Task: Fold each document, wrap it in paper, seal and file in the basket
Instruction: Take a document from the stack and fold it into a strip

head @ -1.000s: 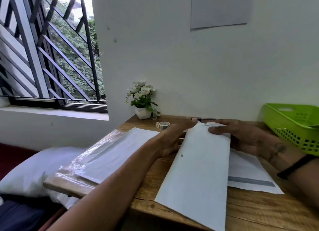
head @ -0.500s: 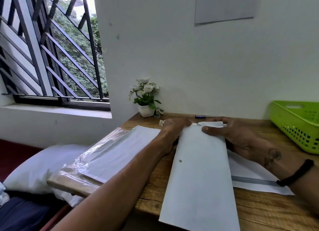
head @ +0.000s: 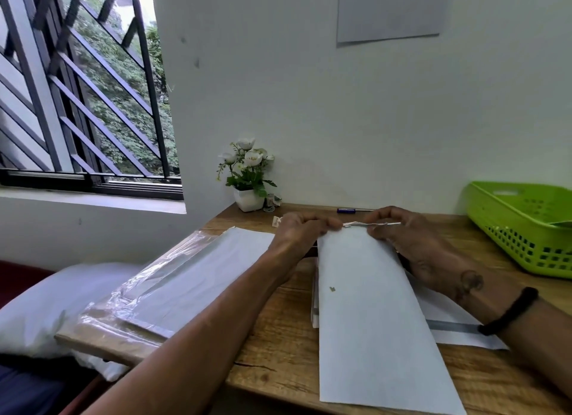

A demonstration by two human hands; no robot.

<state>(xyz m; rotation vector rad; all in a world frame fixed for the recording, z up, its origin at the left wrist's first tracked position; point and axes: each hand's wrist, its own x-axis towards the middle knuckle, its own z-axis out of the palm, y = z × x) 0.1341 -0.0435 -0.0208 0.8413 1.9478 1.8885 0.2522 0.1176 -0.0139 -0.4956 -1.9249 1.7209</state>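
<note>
Obs., head view. Long white wrapped packet [head: 371,306] lies lengthwise on the wooden surface [head: 278,346], near end overhanging the front edge, far end at the hands.

Left hand [head: 297,232]: fingers curled, pinching the left part of the packet's far edge. Right hand [head: 399,232]: fingers curled over the same edge, pinching a thin crumpled strip [head: 374,224] that runs along it. Strip looks like tape or a sealing liner; cannot tell which.

Under the packet, right side: another white sheet with a grey band [head: 455,324], flat on the surface. Left: stack of white paper in clear plastic wrap [head: 173,278], partly off the surface edge. Green basket [head: 523,225] at far right, well apart from the packet; a pale corner of something shows inside, contents otherwise not readable.

Progress (judgement): for this document, folding and wrapping appear done. Sealing of the far end is the step in hand. Filing in the basket not yet done. Remaining paper on the surface suggests more documents to process; count unknown.

Also present: small flower pot [head: 249,197], pen [head: 349,210] by the wall
</note>
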